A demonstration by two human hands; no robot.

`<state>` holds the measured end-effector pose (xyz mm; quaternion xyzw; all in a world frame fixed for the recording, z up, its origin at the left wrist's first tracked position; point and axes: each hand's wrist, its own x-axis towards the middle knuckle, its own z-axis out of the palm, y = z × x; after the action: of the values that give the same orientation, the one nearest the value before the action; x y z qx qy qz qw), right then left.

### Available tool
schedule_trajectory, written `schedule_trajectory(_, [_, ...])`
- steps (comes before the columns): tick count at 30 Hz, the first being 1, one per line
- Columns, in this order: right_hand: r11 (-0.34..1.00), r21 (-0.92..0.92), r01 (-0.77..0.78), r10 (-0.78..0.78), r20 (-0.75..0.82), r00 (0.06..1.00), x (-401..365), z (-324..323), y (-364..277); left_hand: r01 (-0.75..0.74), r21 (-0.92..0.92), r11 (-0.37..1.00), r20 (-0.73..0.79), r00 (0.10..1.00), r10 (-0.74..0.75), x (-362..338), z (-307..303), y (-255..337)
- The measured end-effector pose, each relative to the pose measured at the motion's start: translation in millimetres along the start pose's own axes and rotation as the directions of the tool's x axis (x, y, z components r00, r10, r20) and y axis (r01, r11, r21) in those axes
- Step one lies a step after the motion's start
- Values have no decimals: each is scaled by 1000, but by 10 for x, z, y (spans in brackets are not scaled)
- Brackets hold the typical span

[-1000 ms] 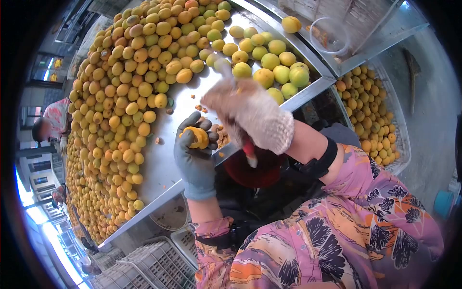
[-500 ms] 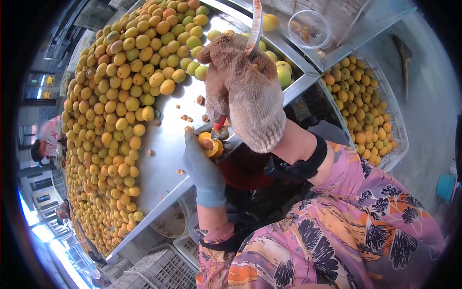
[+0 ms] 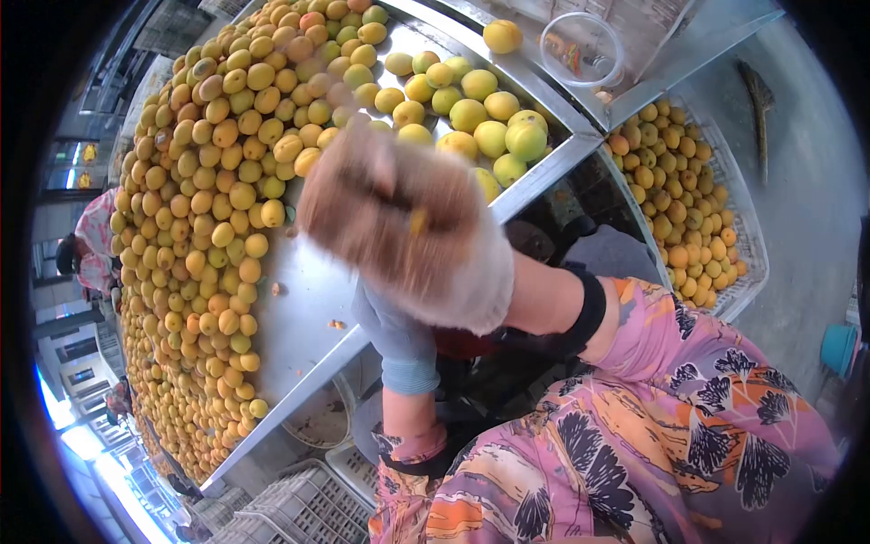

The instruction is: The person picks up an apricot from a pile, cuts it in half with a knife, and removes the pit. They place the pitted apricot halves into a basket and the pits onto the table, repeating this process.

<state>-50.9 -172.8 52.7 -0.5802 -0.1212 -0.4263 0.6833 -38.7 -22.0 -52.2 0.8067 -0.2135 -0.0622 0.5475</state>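
Note:
My right hand (image 3: 408, 227), in a stained knit glove, is closed in a fist and smeared by motion. A blurred curved blade (image 3: 328, 83) juts from it toward the upper left; the handle is hidden. Below and behind it is my left hand (image 3: 396, 331) in a grey-blue glove. Its fingers, and whatever they hold, are covered by my right hand. Both hands are over the front edge of a metal table (image 3: 304, 304), beside a large heap of yellow-orange apricots (image 3: 213, 195). Larger greenish-yellow fruits (image 3: 467, 116) lie in the table's corner beyond my right hand.
A white crate (image 3: 757, 263) of apricots stands on the floor at right. A clear plastic tub (image 3: 580, 50) and one apricot (image 3: 502, 36) are at the top. Stacked crates (image 3: 290, 508) sit at lower left. Another person (image 3: 95, 240) is at the far left.
My right hand has swung down and left, in front of my left hand, and its blade now points up-left. The halved apricot with its pit, earlier in my left hand, is hidden.

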Motion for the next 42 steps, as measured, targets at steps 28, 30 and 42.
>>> schedule_trajectory(28, [266, 844, -466, 789, 87, 609, -7, -122, 345, 703, -649, 291, 481, 676, -558, 227, -107, 661])
schedule_trajectory(30, [337, 833, -439, 808, -16, 589, 28, -123, 339, 692, -626, 360, 443, 696, -565, 245, -116, 661])
schedule_trajectory(42, [710, -592, -382, 662, 375, 648, -72, -162, 237, 573, -518, 634, 215, 805, -553, 312, -229, 553])
